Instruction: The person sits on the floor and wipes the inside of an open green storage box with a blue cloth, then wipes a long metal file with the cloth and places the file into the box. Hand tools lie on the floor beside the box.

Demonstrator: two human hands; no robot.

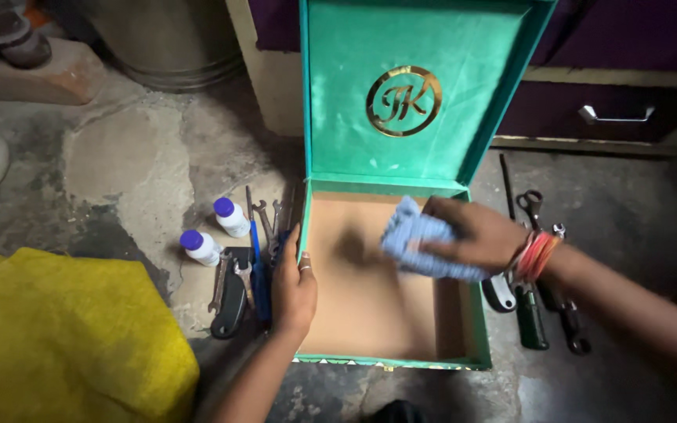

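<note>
- My right hand (pixel 476 235) is clenched around a crumpled light-blue cloth (pixel 417 239), pressing it down onto the brown floor inside the green box (pixel 389 360), up toward the 1 o'clock corner of the tray.
- My left hand (pixel 295 286) grips the box's left wall at about 9 o'clock, fingers over the rim, so I'd guess it's there to keep the box from sliding around.
- The lid stands upright at 12 o'clock with a gold round emblem (pixel 403 100) on the velvet lining, which leaves the whole tray open to reach into.
- Tools sit out on the floor (pixel 119 164) on both sides: spanners (pixel 264 219) and two small white bottles with purple caps (pixel 217 227) at 9 o'clock, scissors (pixel 530 205) and a green-handled screwdriver (pixel 532 317) at 3 o'clock.
- A yellow bag (pixel 64 337) lies at 8 o'clock, well apart.
</note>
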